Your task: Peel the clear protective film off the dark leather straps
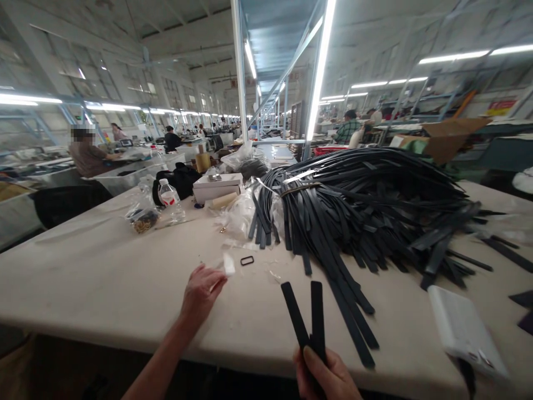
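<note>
My left hand [202, 293] reaches forward at lower centre, forearm bare, fingers curled loosely downward. My right hand [328, 378] sits at the bottom edge, thumb up, fingers pinched closed.

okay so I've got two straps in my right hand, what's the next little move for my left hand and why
Probably reach the left hand forward to the black ring: it lies loose just beyond a small white piece at the fingers, while the right hand holds two black straps with ends free.

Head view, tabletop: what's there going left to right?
Bag of small metal parts → water bottle → left hand → black rectangular ring → folded black strap in right hand → strap pile → white box.
</note>
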The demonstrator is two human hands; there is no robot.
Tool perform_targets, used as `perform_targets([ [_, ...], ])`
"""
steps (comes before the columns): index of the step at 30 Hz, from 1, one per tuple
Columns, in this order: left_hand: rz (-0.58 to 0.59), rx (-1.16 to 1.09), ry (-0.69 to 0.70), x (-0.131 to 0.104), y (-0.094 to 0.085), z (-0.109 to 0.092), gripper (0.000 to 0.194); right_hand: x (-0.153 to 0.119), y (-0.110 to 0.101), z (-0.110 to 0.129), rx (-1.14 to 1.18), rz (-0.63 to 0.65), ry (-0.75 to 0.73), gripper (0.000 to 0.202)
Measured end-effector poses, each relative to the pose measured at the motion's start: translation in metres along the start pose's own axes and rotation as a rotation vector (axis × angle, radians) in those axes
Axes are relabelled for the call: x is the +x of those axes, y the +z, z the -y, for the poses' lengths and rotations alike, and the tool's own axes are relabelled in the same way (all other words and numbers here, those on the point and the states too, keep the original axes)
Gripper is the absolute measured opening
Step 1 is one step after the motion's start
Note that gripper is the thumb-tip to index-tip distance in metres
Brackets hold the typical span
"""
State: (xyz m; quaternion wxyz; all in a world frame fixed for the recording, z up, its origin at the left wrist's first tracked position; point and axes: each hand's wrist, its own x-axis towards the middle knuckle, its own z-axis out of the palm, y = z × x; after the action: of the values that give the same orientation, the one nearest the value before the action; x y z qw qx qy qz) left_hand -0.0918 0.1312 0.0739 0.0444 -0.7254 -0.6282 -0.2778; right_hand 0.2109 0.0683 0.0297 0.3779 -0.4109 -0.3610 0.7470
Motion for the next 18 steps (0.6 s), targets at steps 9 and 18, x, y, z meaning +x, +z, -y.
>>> perform_targets([
  [9,-0.226,-0.241,0.437,-0.037,-0.015,-0.027,0.028,0.043,0.059,0.037,-0.122,0.238,0.082,0.05],
  [18,-0.322,-0.33,0.37,-0.048,-0.025,-0.015,0.024,0.073,0.106,0.027,-0.358,0.229,0.01,0.05],
])
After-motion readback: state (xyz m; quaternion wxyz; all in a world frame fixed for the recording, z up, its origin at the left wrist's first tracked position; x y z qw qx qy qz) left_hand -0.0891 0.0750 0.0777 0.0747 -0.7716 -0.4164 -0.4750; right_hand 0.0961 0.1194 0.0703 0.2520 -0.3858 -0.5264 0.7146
